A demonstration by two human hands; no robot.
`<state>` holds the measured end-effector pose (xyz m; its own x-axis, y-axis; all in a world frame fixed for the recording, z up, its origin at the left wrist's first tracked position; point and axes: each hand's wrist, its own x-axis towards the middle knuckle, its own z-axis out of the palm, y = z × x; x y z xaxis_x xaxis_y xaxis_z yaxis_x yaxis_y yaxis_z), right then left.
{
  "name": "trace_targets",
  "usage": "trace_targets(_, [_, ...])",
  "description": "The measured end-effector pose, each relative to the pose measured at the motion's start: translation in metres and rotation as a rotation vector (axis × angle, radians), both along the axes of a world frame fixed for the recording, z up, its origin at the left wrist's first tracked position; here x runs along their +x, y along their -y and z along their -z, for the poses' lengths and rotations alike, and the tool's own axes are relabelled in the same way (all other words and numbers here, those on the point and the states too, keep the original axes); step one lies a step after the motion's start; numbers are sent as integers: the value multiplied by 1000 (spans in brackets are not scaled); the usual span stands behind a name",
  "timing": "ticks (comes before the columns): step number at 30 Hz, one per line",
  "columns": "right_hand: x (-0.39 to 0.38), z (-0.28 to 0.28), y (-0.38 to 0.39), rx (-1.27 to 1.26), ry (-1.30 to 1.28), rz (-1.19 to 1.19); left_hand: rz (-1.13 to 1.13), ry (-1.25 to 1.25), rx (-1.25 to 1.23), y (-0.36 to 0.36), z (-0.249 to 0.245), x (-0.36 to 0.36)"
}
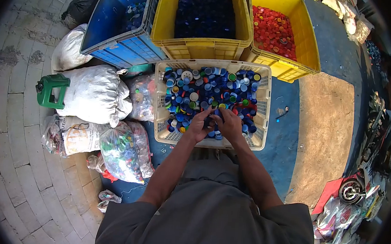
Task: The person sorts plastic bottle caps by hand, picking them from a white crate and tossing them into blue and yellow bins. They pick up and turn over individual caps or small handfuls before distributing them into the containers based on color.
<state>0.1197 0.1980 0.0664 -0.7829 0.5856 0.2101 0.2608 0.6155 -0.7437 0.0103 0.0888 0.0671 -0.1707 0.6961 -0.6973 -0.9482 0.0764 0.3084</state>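
A white plastic basket (266, 81) in front of me holds mixed bottle caps (207, 85), mostly blue, with some white, green, red and yellow. Over its near half are both my hands, close together. My left hand (200, 126) has its fingers curled at some dark blue caps. Beside it, my right hand (230, 124) is bent round a dark blue cap (217, 113) between the two hands. Which hand bears that cap's weight is hard to make out.
Behind the basket stand a blue crate (134, 53) with caps, a yellow crate (201, 49) of dark blue caps and another yellow crate (310, 34) of red caps. Full sacks (92, 93) and a green jerrycan (53, 91) are at left; a wheel (351, 191) lies right.
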Motion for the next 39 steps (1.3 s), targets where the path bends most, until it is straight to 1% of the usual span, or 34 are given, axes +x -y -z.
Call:
trace_targets(1, [0,6,0,17,-6,1,9,-4,-3,1,1,0])
trace_targets(2, [0,11,0,-17,-33,15,-1,29,18,3,1,0])
trace_targets(4, [-6,-1,-3,-87,-86,46,-20,94,58,6,1,2])
trace_targets(7, [-13,-8,-5,-153,-52,-21,-132,168,86,6,17,2])
trace_targets(8, [-16,-11,-6,-190,-28,-21,-136,200,125,7,22,1])
trace_targets(10, [-20,-16,-8,-264,23,-23,-144,266,204,6,16,-1])
trace_targets(13, [-19,-13,-10,-257,-15,-115,-103,201,140,3,5,-6])
trace_targets(16, [-15,-17,-10,-292,110,-114,-102,239,135,4,8,-10])
trace_targets(20, [-15,-10,-2,-259,13,-65,-100,228,169,7,18,-7])
trace_targets(22, [-17,-8,0,-230,-21,-42,-104,217,210,7,15,-7])
trace_targets(25, [-17,-10,-1,-362,0,-62,-126,257,217,4,8,-6])
trace_targets(28, [-18,-10,-2,-368,4,-66,-126,262,240,5,14,-6])
trace_targets(31, [-19,-6,2,-455,-32,-19,-133,333,176,2,12,-9])
trace_targets(34, [-18,-6,1,-440,11,-15,-92,380,258,5,22,-9])
trace_targets(37, [-16,-11,-1,-389,-8,-66,-61,433,333,8,31,-11])
trace_targets(39, [-14,-8,-2,-404,-1,-89,-21,439,334,11,33,-13])
